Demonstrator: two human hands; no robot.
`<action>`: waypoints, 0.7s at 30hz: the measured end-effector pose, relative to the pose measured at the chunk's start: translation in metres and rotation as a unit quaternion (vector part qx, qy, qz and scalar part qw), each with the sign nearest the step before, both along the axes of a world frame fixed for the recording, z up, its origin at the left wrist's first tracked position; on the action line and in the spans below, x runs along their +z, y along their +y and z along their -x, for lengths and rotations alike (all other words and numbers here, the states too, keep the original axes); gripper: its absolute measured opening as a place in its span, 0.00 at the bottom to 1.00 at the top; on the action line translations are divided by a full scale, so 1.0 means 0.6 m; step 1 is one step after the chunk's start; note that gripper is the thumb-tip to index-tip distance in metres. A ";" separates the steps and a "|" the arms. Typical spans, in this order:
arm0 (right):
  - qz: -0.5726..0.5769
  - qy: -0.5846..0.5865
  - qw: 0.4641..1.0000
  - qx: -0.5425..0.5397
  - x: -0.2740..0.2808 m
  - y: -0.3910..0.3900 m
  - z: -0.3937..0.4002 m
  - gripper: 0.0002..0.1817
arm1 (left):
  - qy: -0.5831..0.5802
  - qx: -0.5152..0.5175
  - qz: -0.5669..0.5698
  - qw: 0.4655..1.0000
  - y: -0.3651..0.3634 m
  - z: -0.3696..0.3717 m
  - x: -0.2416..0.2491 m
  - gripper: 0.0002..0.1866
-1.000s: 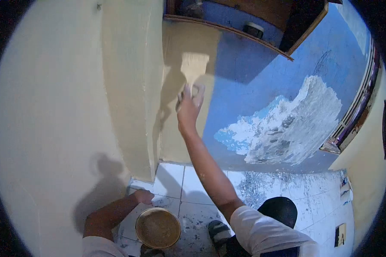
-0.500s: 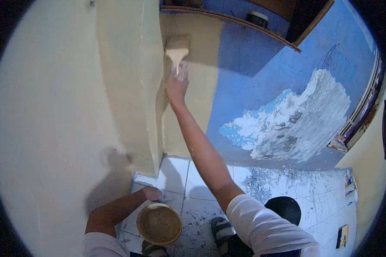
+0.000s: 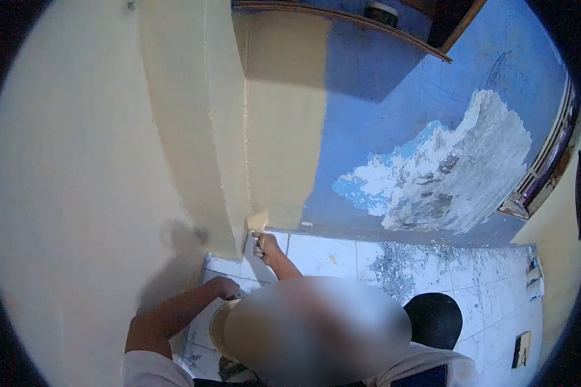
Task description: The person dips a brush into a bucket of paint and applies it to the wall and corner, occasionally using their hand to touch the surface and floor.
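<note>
My right hand is closed round the handle of a paintbrush. Its cream-coloured bristles touch the foot of the wall in the corner, just above the floor tiles. A band of cream paint runs down beside the corner and borders the blue wall. At lower left, my left hand is curled closed by the rim of a round paint bucket; what its fingers grip is hidden. A blurred oval covers most of the bucket and part of my right arm.
Overhead juts a wooden shelf with a jar on it. Bare patching marks the blue wall. White floor tiles carry paint flecks. A black round object stands right of the blur. A cream wall rises close at left.
My right hand has brought the paintbrush down the corner from below the shelf to the wall's base. My left hand stays by the bucket. The view has shifted slightly.
</note>
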State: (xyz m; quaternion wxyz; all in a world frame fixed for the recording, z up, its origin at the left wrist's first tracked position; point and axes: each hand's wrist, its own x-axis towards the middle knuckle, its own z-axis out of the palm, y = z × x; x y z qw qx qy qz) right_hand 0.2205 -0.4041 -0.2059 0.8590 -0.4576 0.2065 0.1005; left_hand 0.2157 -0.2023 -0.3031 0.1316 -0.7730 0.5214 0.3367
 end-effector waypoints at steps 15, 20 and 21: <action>0.221 -0.220 0.933 -0.177 0.070 0.010 0.085 0.14 | 0.028 -0.046 0.110 0.992 0.012 -0.073 -0.169 0.13; 0.492 -0.148 0.853 0.091 0.151 -0.102 0.089 0.24 | -0.002 0.061 0.092 0.994 0.027 -0.052 -0.041 0.12; 0.433 -0.215 0.848 0.216 0.207 -0.103 0.098 0.20 | -0.010 0.074 0.089 0.993 0.033 -0.046 -0.039 0.12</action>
